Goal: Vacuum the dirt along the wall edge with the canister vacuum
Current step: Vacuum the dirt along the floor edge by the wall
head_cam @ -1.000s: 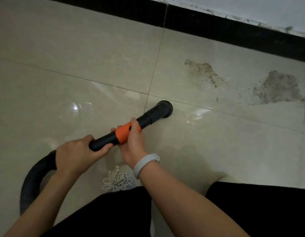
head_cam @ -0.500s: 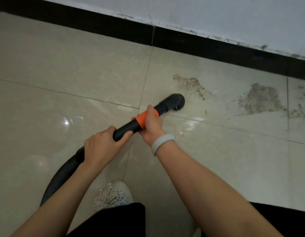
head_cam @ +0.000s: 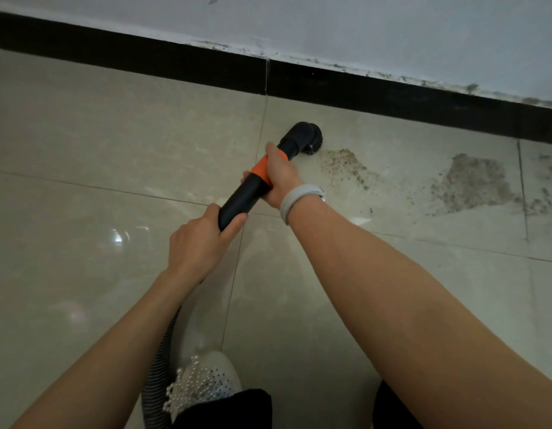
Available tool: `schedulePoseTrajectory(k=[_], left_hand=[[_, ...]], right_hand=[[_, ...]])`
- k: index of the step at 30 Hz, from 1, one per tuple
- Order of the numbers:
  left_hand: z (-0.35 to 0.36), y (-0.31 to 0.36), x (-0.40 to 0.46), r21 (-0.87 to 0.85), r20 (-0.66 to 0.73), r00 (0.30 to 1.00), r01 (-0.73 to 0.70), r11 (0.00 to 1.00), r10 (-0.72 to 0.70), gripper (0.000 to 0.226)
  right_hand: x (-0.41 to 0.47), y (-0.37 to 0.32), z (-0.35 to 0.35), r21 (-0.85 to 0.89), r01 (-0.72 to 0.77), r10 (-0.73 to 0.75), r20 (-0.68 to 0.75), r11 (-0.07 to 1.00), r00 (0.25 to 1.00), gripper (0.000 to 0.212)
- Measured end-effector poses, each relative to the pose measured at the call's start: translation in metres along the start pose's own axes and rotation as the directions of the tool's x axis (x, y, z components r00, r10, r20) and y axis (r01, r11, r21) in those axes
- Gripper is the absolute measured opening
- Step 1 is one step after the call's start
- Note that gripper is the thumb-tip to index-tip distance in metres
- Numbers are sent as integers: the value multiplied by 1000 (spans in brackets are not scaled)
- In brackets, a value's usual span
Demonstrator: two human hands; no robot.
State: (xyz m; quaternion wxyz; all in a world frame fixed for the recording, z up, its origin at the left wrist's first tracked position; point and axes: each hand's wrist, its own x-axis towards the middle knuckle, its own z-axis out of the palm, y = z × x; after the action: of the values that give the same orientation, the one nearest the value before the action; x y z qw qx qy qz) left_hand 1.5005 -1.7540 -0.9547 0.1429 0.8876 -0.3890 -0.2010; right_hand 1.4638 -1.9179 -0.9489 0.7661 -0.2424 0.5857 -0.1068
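Glossy beige floor tiles (head_cam: 113, 156) run up to a black skirting strip (head_cam: 392, 91) under one white wall (head_cam: 361, 26). Both hands clamp a single black vacuum wand (head_cam: 242, 199). The right hand (head_cam: 280, 178) wraps around the wand at its one orange collar (head_cam: 260, 168), with a pale wristband (head_cam: 299, 199) just behind it. The left hand (head_cam: 203, 243) grips the wand's lower end, nearer the body than the right hand, and one ribbed hose (head_cam: 160, 376) trails back under that forearm. Just beyond the right hand's fingertips, the round brush head (head_cam: 305, 139) rests on the floor near the skirting. Two main patches of dirt lie to the right hand's far side: the nearer dirt patch (head_cam: 345, 167) touches the brush bristles, and the farther dirt patch (head_cam: 472, 184) sits well apart. One white beaded shoe (head_cam: 206, 379) shows below the left forearm.
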Motion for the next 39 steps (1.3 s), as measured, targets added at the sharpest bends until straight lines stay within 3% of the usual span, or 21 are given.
schedulePoseTrajectory(k=[5, 9, 12, 18, 23, 33, 39], left_hand=[[2, -22, -30, 13, 70, 996, -60, 998, 58, 64], [9, -31, -45, 94, 211, 967, -169, 981, 146, 52], [13, -28, -46, 125, 239, 957, -197, 972, 163, 43], [10, -8, -23, 67, 50, 995, -86, 994, 83, 48], [10, 11, 9, -3, -19, 1000, -4, 1000, 4, 48], [14, 20, 5, 81, 103, 981, -173, 982, 165, 52], [14, 22, 8, -22, 91, 990, -102, 995, 104, 49]], right_hand=[[-20, 43, -16, 153, 7, 7, -91, 988, 996, 31], [-38, 72, -39, 280, 3, 49, -177, 960, 983, 30], [-42, 80, -51, 315, 18, 53, -215, 949, 975, 34], [-18, 35, -27, 222, 67, -45, -105, 973, 993, 28], [4, -7, -8, 66, 54, -55, 12, 996, 998, 32], [3, 8, -51, 229, 77, -52, -114, 970, 992, 28], [1, -6, -40, 132, 74, -62, -98, 988, 993, 29]])
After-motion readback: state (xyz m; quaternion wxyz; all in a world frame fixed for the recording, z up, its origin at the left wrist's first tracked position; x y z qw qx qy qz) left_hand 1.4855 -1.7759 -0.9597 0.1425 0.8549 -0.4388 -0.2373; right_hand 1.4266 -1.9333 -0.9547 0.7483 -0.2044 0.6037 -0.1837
